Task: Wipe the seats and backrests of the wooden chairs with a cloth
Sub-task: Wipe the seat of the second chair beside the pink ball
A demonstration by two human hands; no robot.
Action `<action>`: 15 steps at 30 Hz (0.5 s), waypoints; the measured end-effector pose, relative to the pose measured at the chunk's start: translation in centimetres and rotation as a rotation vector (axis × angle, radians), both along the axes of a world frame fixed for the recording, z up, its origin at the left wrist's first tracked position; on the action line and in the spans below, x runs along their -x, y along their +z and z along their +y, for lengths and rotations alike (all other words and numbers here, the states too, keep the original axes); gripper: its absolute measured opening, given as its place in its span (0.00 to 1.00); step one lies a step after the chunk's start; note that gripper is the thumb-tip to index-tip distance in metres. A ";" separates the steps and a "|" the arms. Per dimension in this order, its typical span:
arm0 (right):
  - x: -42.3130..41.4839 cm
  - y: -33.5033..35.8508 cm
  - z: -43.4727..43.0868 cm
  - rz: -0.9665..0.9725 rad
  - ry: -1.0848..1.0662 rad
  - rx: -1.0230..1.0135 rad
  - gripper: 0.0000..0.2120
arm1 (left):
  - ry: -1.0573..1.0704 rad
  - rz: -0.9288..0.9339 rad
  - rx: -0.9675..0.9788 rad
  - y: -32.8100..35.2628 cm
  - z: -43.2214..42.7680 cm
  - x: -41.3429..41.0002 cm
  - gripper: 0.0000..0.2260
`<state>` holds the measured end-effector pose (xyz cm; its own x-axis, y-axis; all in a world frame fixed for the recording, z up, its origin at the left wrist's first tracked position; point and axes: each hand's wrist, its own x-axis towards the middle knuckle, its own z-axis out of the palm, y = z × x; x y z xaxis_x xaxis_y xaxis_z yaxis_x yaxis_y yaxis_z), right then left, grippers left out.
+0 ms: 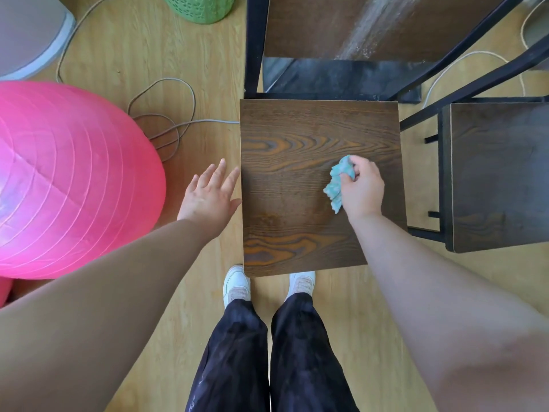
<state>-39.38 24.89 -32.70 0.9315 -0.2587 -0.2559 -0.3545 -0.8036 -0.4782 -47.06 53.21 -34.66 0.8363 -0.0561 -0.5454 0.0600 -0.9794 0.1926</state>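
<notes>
Pink ball (59,179) at our 9 o'clock; second chair (499,173) at 3 | our right hand (361,188) clenches cloth (338,181) on seat (297,173) | left hand (211,194) spread open

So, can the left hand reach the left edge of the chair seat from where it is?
Probably yes. The left hand is open and empty, with its fingertips right beside the left edge of the chair seat, and nothing lies between them.

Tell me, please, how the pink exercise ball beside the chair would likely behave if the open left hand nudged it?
The pink ball is round and rests free on the floor, so it would probably roll. It looks inflated, so likely light and springy for its bulk.
</notes>
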 end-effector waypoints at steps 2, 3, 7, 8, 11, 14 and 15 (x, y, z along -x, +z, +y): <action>-1.2 -0.4 -0.2 -0.010 -0.029 0.055 0.18 | -0.003 -0.017 0.015 -0.2 -0.4 -0.6 0.28; -1.6 -0.7 -0.2 -0.001 -0.035 0.079 0.18 | -0.008 -0.023 0.018 -0.4 -0.5 -0.8 0.28; -0.7 -2.5 0.6 0.076 0.016 0.082 0.18 | -0.034 -0.019 0.013 -1.1 -0.6 -1.2 0.27; 0.1 -3.0 0.9 0.058 0.060 0.061 0.18 | -0.038 -0.016 0.011 -1.3 -0.5 -1.2 0.26; 2.3 -4.2 1.6 -0.006 0.213 0.067 0.21 | -0.051 -0.015 0.013 -1.7 -0.4 -1.2 0.26; 4.5 -4.3 2.5 -0.065 0.319 0.020 0.22 | -0.057 -0.011 0.005 -1.9 -0.3 -1.0 0.27; 5.1 -4.4 2.8 -0.080 0.356 0.003 0.21 | -0.058 -0.011 0.003 -2.0 -0.2 -1.0 0.27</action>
<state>-44.53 27.68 -37.08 0.9803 0.0849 -0.1784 -0.0138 -0.8714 -0.4904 -46.09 52.96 -36.70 0.8376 -0.1065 -0.5358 0.0006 -0.9806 0.1959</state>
